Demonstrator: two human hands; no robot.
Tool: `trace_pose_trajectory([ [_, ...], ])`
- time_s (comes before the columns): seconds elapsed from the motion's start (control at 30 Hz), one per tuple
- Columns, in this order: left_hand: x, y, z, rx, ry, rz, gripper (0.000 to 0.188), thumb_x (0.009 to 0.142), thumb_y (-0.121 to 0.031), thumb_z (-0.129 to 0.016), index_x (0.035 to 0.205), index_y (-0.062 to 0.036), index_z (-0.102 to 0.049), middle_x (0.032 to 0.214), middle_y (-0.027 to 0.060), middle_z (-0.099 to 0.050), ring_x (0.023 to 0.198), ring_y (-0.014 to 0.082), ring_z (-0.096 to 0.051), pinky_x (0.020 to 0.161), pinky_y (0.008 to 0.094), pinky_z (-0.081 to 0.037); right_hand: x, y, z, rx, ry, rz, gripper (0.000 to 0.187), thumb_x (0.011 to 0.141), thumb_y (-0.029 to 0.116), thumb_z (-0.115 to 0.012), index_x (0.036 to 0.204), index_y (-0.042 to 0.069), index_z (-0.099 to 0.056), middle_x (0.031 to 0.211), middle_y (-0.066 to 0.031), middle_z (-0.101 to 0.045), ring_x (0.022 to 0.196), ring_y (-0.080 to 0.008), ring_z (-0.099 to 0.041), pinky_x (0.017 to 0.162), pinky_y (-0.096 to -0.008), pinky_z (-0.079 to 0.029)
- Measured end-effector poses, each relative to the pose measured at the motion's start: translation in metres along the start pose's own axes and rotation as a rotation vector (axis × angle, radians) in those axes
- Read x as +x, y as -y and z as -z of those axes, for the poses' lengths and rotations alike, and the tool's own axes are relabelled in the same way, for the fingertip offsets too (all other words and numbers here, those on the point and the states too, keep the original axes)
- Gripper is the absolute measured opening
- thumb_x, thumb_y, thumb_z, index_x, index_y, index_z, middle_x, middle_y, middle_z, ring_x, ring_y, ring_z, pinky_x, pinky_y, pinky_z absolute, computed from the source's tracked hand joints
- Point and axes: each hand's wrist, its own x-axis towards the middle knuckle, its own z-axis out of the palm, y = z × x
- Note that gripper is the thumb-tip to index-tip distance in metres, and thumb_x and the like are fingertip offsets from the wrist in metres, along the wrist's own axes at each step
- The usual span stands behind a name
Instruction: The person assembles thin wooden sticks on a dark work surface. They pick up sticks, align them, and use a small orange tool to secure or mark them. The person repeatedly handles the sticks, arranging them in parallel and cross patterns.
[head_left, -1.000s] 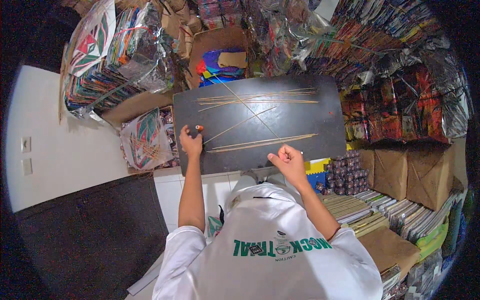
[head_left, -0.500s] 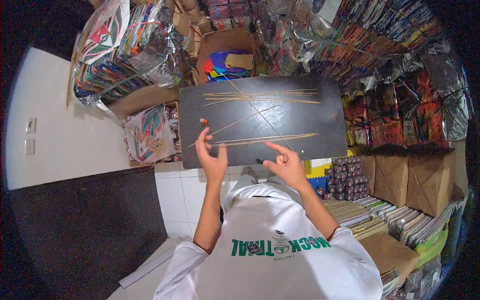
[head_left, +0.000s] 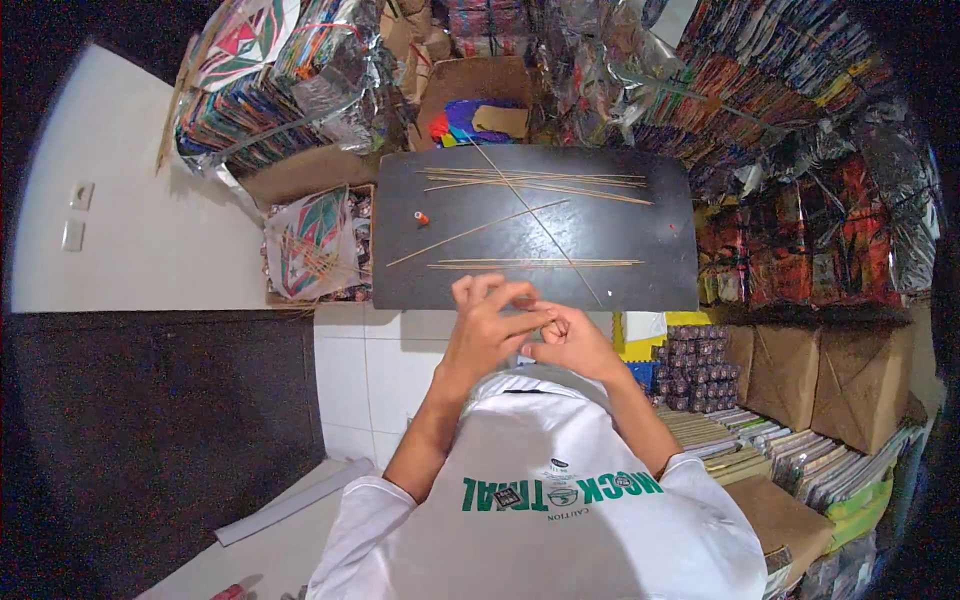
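Observation:
Just off the near edge of a dark tabletop [head_left: 480, 225], my two hands meet. My left hand [head_left: 488, 325] is open, its fingers bent and apart, with its fingertips reaching against the right hand. My right hand [head_left: 575, 345] has its fingers curled in; whether anything small is inside cannot be made out. Beyond them lies a near row of thin bamboo sticks [head_left: 535, 264]. A single stick [head_left: 460, 238] slants at the left, and a longer stick [head_left: 535, 220] crosses the table diagonally. A far bundle of sticks [head_left: 540, 182] lies toward the back.
A small orange-and-white spool [head_left: 421, 219] stands at the table's left. Left of the table is a box [head_left: 370, 235] with a printed kite-like sheet [head_left: 318, 245]. Wrapped stacks [head_left: 800, 240] and brown cartons [head_left: 780, 370] crowd the right. An open carton [head_left: 515, 75] with coloured material stands behind.
My left hand has moved right and toward me, from over the table to meet my right hand. The right index finger, stretched out before, is now bent in. The view has shifted slightly.

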Motion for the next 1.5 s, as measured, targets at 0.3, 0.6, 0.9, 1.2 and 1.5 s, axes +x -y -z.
trace_pose_trajectory([
  [0.3,-0.052,0.027,0.008,-0.021,-0.088,0.322,0.015,0.078,-0.017,-0.079,0.093,-0.0185,-0.081,0.092,-0.0008,-0.074,0.092,0.0186,-0.06,0.093,0.0398,-0.033,-0.024,0.022,0.014,-0.239,-0.089,-0.03,0.018,0.095,0.014,-0.067,0.109,0.003,-0.071,0.068,0.0121,-0.046,0.061,0.0006,-0.036,0.053,-0.022,-0.03],
  [0.6,-0.201,0.136,0.01,0.242,-0.074,1.116,0.018,0.084,-0.031,-0.076,0.096,-0.018,-0.081,0.094,0.0076,-0.076,0.094,0.0252,-0.069,0.087,0.0445,-0.045,-0.051,0.041,0.044,-0.256,-0.172,-0.02,0.011,0.095,0.014,-0.067,0.088,0.005,-0.066,0.073,0.0113,-0.051,0.064,0.0019,-0.039,0.054,-0.0192,-0.031],
  [0.9,-0.19,0.121,0.007,0.207,0.217,0.928,0.058,0.081,-0.008,-0.069,0.137,-0.0187,-0.062,0.136,0.0122,-0.062,0.126,0.0311,-0.058,0.105,0.0456,-0.041,-0.053,0.043,0.04,-0.406,-0.238,0.059,0.017,0.092,0.02,-0.072,0.088,0.003,-0.069,0.066,0.0077,-0.05,0.062,-0.0021,-0.042,0.054,-0.0237,-0.035],
  [1.2,-0.039,-0.009,0.023,-0.642,0.161,0.499,0.047,0.084,-0.007,-0.071,0.13,-0.0097,-0.066,0.126,0.0145,-0.068,0.11,0.0267,-0.066,0.101,0.0372,-0.047,-0.039,0.051,0.0,-0.451,-0.157,0.065,0.015,0.09,0.018,-0.072,0.089,0.003,-0.07,0.063,0.0056,-0.048,0.059,-0.0037,-0.041,0.052,-0.0257,-0.034],
  [1.5,-0.037,-0.015,0.013,-0.491,0.151,0.502,0.015,0.083,-0.014,-0.077,0.096,-0.0046,-0.078,0.089,0.011,-0.076,0.082,0.0224,-0.07,0.084,0.0369,-0.051,-0.046,0.051,0.001,-0.476,-0.189,0.102,0.011,0.089,0.013,-0.073,0.089,0.003,-0.07,0.063,0.0072,-0.046,0.059,-0.0022,-0.039,0.052,-0.0234,-0.032],
])
